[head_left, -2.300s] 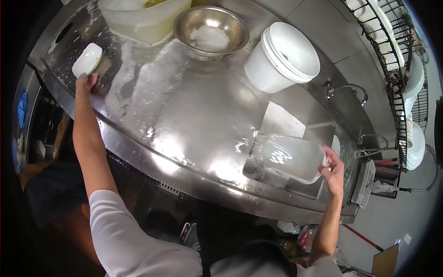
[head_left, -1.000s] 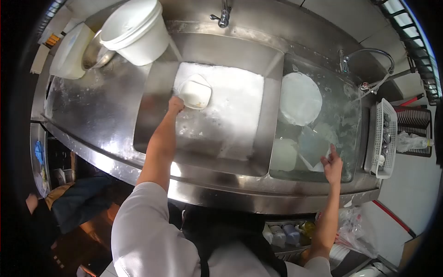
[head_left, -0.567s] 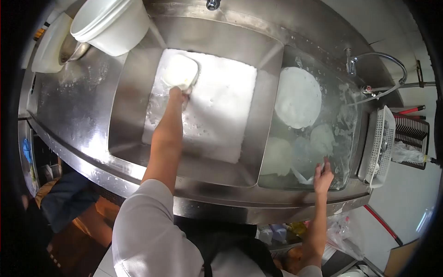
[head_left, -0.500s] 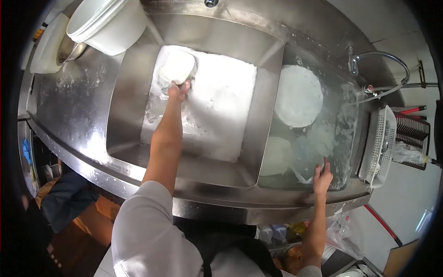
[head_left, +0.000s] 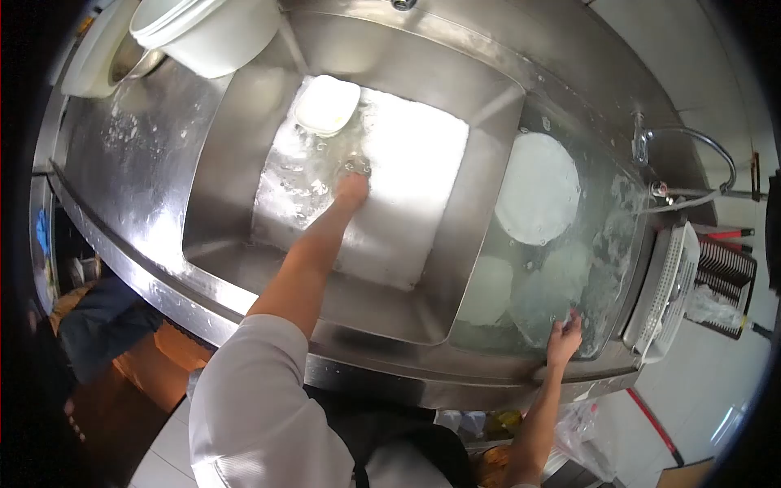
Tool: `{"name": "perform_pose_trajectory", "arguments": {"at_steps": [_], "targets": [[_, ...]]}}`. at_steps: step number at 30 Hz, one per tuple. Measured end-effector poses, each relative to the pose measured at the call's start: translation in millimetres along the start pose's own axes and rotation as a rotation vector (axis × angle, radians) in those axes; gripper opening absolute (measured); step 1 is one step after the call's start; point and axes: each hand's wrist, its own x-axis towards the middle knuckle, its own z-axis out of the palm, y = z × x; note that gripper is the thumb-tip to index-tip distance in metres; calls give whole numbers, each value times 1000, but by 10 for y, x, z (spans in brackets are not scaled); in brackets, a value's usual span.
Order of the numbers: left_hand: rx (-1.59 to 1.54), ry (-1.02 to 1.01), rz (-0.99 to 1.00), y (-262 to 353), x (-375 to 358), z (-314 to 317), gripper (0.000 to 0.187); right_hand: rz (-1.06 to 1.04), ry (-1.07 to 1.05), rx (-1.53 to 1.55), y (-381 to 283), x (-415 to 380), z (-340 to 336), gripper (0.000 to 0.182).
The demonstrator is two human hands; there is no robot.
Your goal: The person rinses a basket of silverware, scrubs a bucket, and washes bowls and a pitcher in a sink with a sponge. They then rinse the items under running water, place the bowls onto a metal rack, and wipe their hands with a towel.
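My left hand (head_left: 352,189) reaches into the foamy water (head_left: 411,154) of the middle sink basin, its fingers under the surface and hidden. Just beyond it, a white rounded-square dish (head_left: 328,106) sits in the suds near the far left corner. My right hand (head_left: 564,340) is at the near edge of the cloudy water in the right basin, thumb and fingers slightly apart, with nothing seen in them. Ahead of it, a white round plate (head_left: 538,189) lies in the water. Paler plates, one of them a plate (head_left: 488,290) at the near left, show dimly below.
A white bucket (head_left: 213,37) stands at the back left, beside a metal bowl (head_left: 138,65). A steel divider (head_left: 482,220) separates the basins. Right of them are a faucet (head_left: 643,142) with a curved hose, a white perforated basket (head_left: 663,293) and a dark rack (head_left: 720,281).
My left hand has let go of the white dish and moved nearer and to the right, into the suds. My right hand has shifted slightly down. The whole view has turned a little.
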Motion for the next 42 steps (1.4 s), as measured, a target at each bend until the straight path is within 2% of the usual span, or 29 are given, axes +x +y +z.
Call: {"name": "perform_pose_trajectory", "arguments": {"at_steps": [1,2,4,8,11,14,15,16,18,20,22,23,25,27,30,33,34,35,37,39,41,42], "targets": [[55,7,5,-6,11,18,28,6,1,60,15,5,-5,41],[26,24,-32,-10,74,89,27,79,-8,174,167,19,69,40],[-31,51,-102,8,192,273,26,98,-33,327,192,49,84,40],[2,23,-39,51,80,57,24,136,-149,636,158,69,59,40],[10,-80,22,-135,331,192,25,327,-250,750,236,161,35,42],[-18,-180,310,-214,402,212,25,328,-267,1013,483,206,-17,42],[-37,-178,417,-216,382,232,26,320,-279,1094,435,177,-96,43],[-114,-105,446,-251,386,467,35,308,-289,1173,393,158,-233,44],[147,-192,670,44,85,-261,42,348,-130,1159,419,113,-382,44],[232,-226,807,318,-245,-990,50,252,-72,1232,97,187,-578,44],[-221,-217,752,534,-428,-1483,39,179,-47,1289,-265,188,-800,44],[-767,-337,518,634,-727,-1903,34,147,-58,1309,-491,221,-887,43],[-1162,-82,518,855,-1048,-2280,29,65,-95,1323,-892,284,-938,43],[-1353,0,518,1003,-1054,-2452,17,-29,-147,1309,-1275,330,-890,43],[-1922,-253,284,826,-1140,-2735,17,-21,-373,1286,-2148,255,-803,42],[-2053,-247,258,171,-1317,-2875,23,85,-525,1271,-3021,-14,-493,39],[-1235,169,460,-169,-1427,-2925,27,123,-581,1246,-3287,-107,-397,37],[-373,501,567,-532,-1567,-2973,33,163,-640,1221,-3535,-212,-307,36],[-266,624,452,-1082,-1872,-3129,37,178,-678,1228,-3965,-433,-155,33],[-662,555,301,-1707,-1727,-3310,27,174,-729,1271,-4394,-634,-43,30],[-630,786,-78,-2345,-1532,-3546,24,146,-781,1336,-4782,-810,-41,28],[-365,985,-23,-2672,-1580,-3728,26,160,-818,1370,-4989,-881,-80,24]]}}
